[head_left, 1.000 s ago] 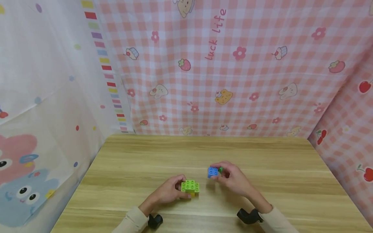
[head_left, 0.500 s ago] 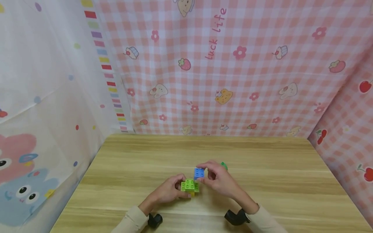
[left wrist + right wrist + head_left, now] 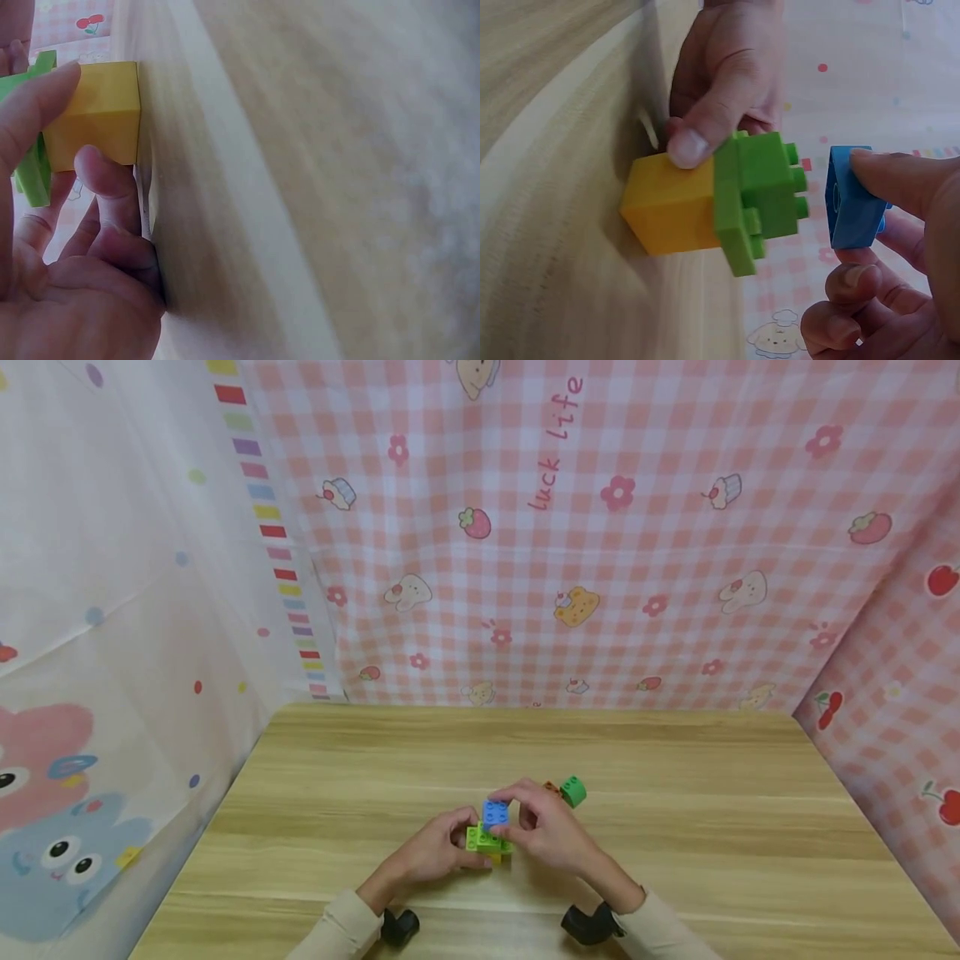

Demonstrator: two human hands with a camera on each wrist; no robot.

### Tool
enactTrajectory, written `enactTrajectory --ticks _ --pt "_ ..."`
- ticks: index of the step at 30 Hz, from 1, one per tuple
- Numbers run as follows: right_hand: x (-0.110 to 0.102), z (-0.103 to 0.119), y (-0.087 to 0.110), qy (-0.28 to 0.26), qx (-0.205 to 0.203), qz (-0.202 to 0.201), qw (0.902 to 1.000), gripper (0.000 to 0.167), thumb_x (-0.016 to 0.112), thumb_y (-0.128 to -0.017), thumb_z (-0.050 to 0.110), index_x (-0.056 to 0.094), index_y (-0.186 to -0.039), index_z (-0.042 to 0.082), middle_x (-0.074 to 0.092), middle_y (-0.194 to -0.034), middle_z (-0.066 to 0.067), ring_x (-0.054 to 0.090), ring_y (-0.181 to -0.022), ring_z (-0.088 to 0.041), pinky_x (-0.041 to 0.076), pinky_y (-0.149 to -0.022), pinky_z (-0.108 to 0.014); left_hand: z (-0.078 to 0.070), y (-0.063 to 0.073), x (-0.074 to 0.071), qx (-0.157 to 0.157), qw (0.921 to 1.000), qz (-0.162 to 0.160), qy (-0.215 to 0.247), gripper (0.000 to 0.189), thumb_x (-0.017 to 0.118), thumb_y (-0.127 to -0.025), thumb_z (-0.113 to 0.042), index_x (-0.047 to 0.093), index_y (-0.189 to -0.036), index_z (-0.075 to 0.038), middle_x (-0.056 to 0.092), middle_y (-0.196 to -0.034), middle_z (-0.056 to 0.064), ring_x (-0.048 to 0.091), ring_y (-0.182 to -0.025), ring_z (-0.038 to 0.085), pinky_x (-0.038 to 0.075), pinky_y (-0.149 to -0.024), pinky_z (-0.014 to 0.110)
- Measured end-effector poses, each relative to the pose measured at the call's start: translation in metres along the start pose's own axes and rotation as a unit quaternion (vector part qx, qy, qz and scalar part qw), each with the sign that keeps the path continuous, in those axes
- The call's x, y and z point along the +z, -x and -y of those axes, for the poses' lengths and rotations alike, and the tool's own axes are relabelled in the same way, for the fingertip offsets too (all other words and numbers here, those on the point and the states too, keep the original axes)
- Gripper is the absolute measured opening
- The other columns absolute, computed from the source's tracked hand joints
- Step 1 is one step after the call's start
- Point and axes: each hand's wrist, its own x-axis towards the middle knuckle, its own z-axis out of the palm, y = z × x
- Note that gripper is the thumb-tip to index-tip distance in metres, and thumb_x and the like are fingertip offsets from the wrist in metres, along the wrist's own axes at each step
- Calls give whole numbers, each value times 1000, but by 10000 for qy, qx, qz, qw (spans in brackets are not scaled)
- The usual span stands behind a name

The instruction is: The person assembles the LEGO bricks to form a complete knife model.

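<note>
- Nearest the body, a black fitting point(image 3: 401, 928) is carried by the left arm, between seven and eight o'clock from the block stack point(image 3: 483, 841); a second black fitting point(image 3: 588, 925) is carried by the right arm, at four o'clock.
- At nine o'clock from the stack, the left hand point(image 3: 441, 850) is seen; the yellow block point(image 3: 675, 206) at the base is gripped by its thumb and fingers, apparently steadied on the tabletop point(image 3: 360, 777).
- Above the yellow block a wide lime block point(image 3: 733, 232) is fitted, topped by a smaller lime block point(image 3: 769, 184) with bare studs.
- Just over those studs the blue block point(image 3: 495, 814) is held, hollow underside facing them; a gap is shown in the right wrist view.
- At three o'clock, the blue block is pinched by the right hand's point(image 3: 551, 835) thumb and fingers.
- The step in hand is judged to be the placing of blue on lime; squared edges and a straight downward press, with the base steadied, seem called for.
- At two o'clock, farther off, a partly hidden orange-brown block point(image 3: 552, 787) and a rounded green block point(image 3: 573, 792) are seen.
- At twelve o'clock, beyond the tabletop, a pink checked cloth point(image 3: 645, 552) is hung.
</note>
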Motion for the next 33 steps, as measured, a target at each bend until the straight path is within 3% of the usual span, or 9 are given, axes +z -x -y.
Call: enactTrajectory --ticks 7,33 --pt "7 -4 1 -44 113 83 9999 34 78 -86 20 67 -119 15 58 -98 3 45 -64 -4 39 -57 -19 0 -1 0 30 9995 -122 -301 29 84 -81 -24 59 -94 -19 49 -78 -3 44 -68 12 34 -58 23" --pt "14 -4 3 253 6 157 9996 34 76 -88 26 68 -119 17 58 -101 9 42 -66 -3 38 -58 -19 0 -1 0 17 10000 53 74 27 82 -82 -20 60 -98 -17 54 -82 -3 43 -66 10 35 -57 21"
